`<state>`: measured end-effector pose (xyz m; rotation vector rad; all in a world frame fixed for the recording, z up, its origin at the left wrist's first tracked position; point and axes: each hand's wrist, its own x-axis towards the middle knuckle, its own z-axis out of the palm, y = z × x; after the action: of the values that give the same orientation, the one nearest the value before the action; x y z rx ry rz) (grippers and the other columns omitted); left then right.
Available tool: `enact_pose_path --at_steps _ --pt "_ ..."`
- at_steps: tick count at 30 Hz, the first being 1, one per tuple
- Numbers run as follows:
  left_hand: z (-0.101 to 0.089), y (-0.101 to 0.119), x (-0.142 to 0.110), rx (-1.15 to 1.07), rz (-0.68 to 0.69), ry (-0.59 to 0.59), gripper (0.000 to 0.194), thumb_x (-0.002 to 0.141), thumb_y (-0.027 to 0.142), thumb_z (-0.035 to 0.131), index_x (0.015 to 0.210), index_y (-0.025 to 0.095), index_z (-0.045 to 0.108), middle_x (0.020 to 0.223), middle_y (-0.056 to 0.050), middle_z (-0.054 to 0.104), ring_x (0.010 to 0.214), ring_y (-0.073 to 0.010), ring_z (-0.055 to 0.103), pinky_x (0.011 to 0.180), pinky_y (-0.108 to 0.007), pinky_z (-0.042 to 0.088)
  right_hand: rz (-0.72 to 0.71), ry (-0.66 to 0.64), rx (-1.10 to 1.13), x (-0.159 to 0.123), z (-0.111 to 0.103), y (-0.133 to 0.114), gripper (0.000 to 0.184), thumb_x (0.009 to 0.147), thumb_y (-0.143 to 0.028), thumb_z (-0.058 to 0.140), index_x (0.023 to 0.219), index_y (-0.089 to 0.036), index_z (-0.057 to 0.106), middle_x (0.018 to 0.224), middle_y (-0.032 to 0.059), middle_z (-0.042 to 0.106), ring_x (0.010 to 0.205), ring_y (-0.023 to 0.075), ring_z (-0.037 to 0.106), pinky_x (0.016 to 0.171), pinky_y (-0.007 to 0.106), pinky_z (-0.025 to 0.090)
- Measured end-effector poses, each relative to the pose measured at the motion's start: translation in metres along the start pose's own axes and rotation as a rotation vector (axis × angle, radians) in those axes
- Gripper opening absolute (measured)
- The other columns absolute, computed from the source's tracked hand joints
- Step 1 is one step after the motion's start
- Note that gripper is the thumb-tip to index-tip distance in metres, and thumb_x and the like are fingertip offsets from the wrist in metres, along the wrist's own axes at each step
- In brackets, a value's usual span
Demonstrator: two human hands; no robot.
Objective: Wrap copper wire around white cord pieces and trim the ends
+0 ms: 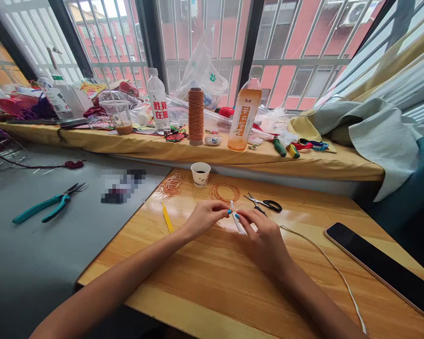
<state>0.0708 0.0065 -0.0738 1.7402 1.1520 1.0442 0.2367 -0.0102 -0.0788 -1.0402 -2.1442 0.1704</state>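
Observation:
Over the wooden table, a thin white stick [239, 226] stands slanted between my two hands, with a bit of copper-coloured wire [232, 210] around its upper part. My left hand [207, 216] pinches at the stick from the left, thumb and forefinger together. From the right, my right hand [259, 229] closes its fingertips on the stick just below the wire. Whether either hand also grips the wire's end is too small to tell. Behind my hands lies a coil of copper wire [224, 192]. Black-handled scissors [268, 203] rest beyond my right hand, partly covered.
Cut wire pieces [171, 186] and yellow tweezers [167, 217] lie left, near a paper cup [200, 174] of dark liquid. A phone [378, 266] and white cord [334, 266] are right. Teal pliers [53, 203] lie on the grey surface. Bottles and a thread spool [196, 115] line the sill.

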Motion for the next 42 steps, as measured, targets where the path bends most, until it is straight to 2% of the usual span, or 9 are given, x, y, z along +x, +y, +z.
enact_pose_path --at_steps 6,13,16,19,24,29,32,35,42 --pt "0.003 0.002 -0.003 0.075 0.088 0.011 0.016 0.073 0.020 0.052 0.078 0.013 0.066 0.076 -0.004 0.066 0.070 -0.0124 0.057 0.063 -0.019 0.041 0.050 0.050 0.092 0.000 0.002 0.001 0.017 0.082 -0.018 0.043 0.089 -0.018 0.058 0.086 0.0050 0.063 0.079 0.0160 0.058 0.070 0.028 0.047" --pt "0.005 -0.002 -0.006 0.321 0.338 0.072 0.016 0.076 0.018 0.049 0.077 0.014 0.065 0.071 -0.004 0.065 0.065 -0.0117 0.055 0.061 -0.021 0.040 0.020 0.061 0.094 0.000 0.001 -0.004 0.018 0.081 -0.016 0.042 0.088 -0.017 0.058 0.083 0.0051 0.065 0.075 0.0158 0.060 0.066 0.027 0.047" --pt "0.006 -0.002 -0.007 0.379 0.386 0.070 0.017 0.077 0.017 0.047 0.076 0.014 0.064 0.069 -0.004 0.063 0.064 -0.0117 0.053 0.060 -0.022 0.039 0.007 0.070 0.076 0.001 0.001 -0.004 0.018 0.082 -0.017 0.040 0.086 -0.018 0.058 0.082 0.0056 0.065 0.075 0.0162 0.060 0.065 0.028 0.048" --pt "0.007 -0.002 -0.007 0.412 0.393 0.073 0.017 0.077 0.018 0.047 0.074 0.015 0.063 0.067 -0.004 0.062 0.062 -0.0113 0.051 0.059 -0.021 0.039 -0.034 0.074 0.000 0.000 0.001 -0.002 0.020 0.082 -0.016 0.039 0.086 -0.018 0.058 0.082 0.0066 0.064 0.074 0.0168 0.060 0.065 0.029 0.048" --pt "0.008 -0.002 -0.009 0.431 0.368 0.071 0.018 0.077 0.018 0.046 0.071 0.014 0.063 0.066 -0.004 0.061 0.061 -0.0107 0.051 0.058 -0.020 0.038 -0.270 0.008 -0.295 -0.002 0.003 0.002 0.024 0.080 -0.012 0.035 0.083 -0.015 0.059 0.081 0.0096 0.063 0.075 0.0192 0.057 0.065 0.030 0.046" --pt "0.010 -0.003 -0.010 0.442 0.382 0.057 0.017 0.077 0.017 0.046 0.071 0.014 0.063 0.066 -0.004 0.061 0.062 -0.0109 0.051 0.059 -0.020 0.038 -0.201 -0.066 -0.318 -0.002 0.003 0.002 0.026 0.084 -0.014 0.032 0.082 -0.013 0.057 0.075 0.0088 0.061 0.069 0.0178 0.056 0.062 0.028 0.045" --pt "0.009 -0.003 -0.009 0.435 0.379 0.068 0.017 0.077 0.017 0.046 0.072 0.014 0.063 0.066 -0.003 0.061 0.061 -0.0106 0.050 0.059 -0.020 0.037 -0.272 -0.111 -0.347 -0.001 0.001 0.001 0.025 0.082 -0.012 0.033 0.081 -0.013 0.058 0.077 0.0095 0.060 0.070 0.0185 0.055 0.062 0.030 0.045" --pt "0.008 -0.002 -0.009 0.408 0.368 0.063 0.017 0.077 0.017 0.046 0.073 0.015 0.063 0.067 -0.003 0.061 0.061 -0.0104 0.050 0.059 -0.020 0.038 -0.346 -0.101 -0.390 -0.001 0.001 0.003 0.027 0.081 -0.010 0.032 0.081 -0.014 0.059 0.079 0.0104 0.060 0.073 0.0198 0.054 0.064 0.031 0.045" --pt "0.008 -0.001 -0.008 0.340 0.348 0.038 0.018 0.076 0.016 0.046 0.078 0.015 0.063 0.070 -0.003 0.062 0.064 -0.0109 0.052 0.060 -0.020 0.039 -0.347 -0.065 -0.404 -0.002 0.004 0.007 0.029 0.082 -0.009 0.030 0.084 -0.015 0.059 0.083 0.0103 0.060 0.078 0.0200 0.053 0.067 0.031 0.045"
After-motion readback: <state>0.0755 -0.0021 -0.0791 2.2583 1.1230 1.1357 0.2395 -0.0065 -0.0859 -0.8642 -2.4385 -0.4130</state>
